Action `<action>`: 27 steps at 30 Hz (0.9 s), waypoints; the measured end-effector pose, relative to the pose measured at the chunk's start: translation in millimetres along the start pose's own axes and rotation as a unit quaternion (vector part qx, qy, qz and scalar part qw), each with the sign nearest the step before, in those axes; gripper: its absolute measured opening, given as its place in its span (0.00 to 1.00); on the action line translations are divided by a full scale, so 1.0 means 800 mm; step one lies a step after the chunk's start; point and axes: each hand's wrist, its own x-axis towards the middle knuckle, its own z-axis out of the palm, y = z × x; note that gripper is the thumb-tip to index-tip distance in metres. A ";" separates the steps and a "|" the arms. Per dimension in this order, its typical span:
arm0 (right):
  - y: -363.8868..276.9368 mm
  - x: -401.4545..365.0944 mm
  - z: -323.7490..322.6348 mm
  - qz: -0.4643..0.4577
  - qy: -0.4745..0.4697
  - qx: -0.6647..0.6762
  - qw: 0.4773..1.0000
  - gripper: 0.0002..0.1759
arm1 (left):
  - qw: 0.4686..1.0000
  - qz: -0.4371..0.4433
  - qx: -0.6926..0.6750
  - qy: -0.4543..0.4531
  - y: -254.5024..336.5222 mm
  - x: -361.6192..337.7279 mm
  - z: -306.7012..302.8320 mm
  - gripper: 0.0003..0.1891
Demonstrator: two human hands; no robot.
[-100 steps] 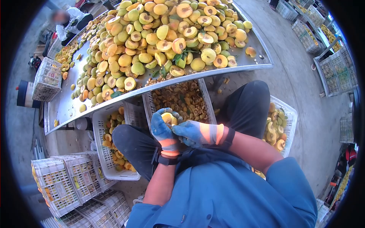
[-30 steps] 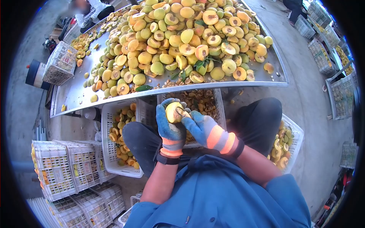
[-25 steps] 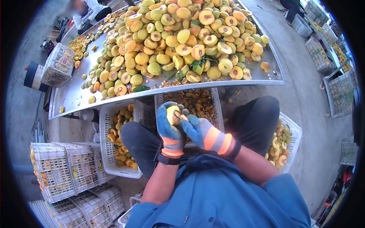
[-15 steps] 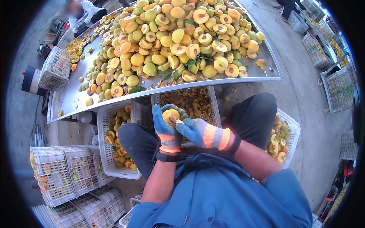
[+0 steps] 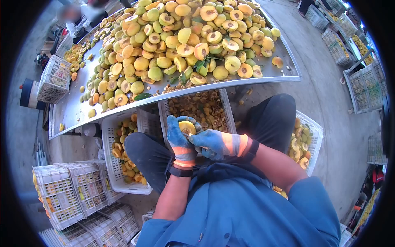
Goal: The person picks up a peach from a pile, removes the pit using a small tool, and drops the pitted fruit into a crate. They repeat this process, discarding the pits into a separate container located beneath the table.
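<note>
A yellow fruit half (image 5: pixel 187 128) with its cut face up rests in my left hand (image 5: pixel 179 138), whose blue-gloved fingers curl round it. My right hand (image 5: pixel 212 142), also in a blue and orange glove, is closed at the fruit's lower right edge; what it grips there is too small to name. Both hands are over my lap, in front of a white crate (image 5: pixel 227 108) of brown and yellow fruit pieces. Beyond them, a large heap of halved fruit (image 5: pixel 181 49) lies on the metal table (image 5: pixel 160 98).
A crate of fruit halves (image 5: pixel 110 164) stands left of my legs, another (image 5: pixel 317 142) at the right. Stacked crates (image 5: pixel 59 191) fill the lower left. At the upper left, a person (image 5: pixel 78 22) is beyond the table. More crates (image 5: pixel 366 88) stand at the far right.
The view has shifted slightly, and the table appears higher and further left. My right hand has turned a little at the fruit, and more of its cut face shows.
</note>
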 end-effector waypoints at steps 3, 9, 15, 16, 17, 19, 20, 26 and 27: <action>0.000 -0.009 -0.009 0.044 -0.091 0.119 0.988 0.25 | 0.999 -0.022 -0.030 -0.035 0.004 -0.002 0.001 0.25; 0.021 0.005 -0.010 0.010 -0.271 0.326 0.906 0.26 | 0.986 -0.149 -0.054 -0.050 0.050 0.008 0.017 0.25; 0.054 0.023 -0.011 -0.251 0.213 -0.501 0.800 0.33 | 0.533 0.535 0.650 0.089 0.159 0.034 -0.132 0.19; 0.026 0.011 0.001 -0.057 0.232 -0.495 0.836 0.35 | 0.677 0.429 0.580 0.149 0.174 0.059 -0.193 0.17; 0.037 0.019 -0.007 -0.066 0.207 -0.498 0.840 0.34 | 0.789 0.325 0.471 0.224 0.189 0.084 -0.252 0.17; 0.037 0.018 -0.001 -0.023 0.196 -0.492 0.848 0.33 | 0.575 0.369 0.689 0.242 0.221 0.062 -0.203 0.15; 0.056 0.030 -0.008 -0.032 0.178 -0.495 0.850 0.34 | 0.650 0.348 0.643 0.209 0.217 0.068 -0.195 0.14; 0.029 0.021 0.005 -0.021 0.173 -0.402 0.899 0.29 | 0.619 0.431 0.656 0.015 0.165 0.225 -0.069 0.27; 0.034 0.019 0.001 -0.047 0.177 -0.394 0.901 0.29 | 0.602 0.416 0.682 -0.002 0.147 0.257 -0.060 0.35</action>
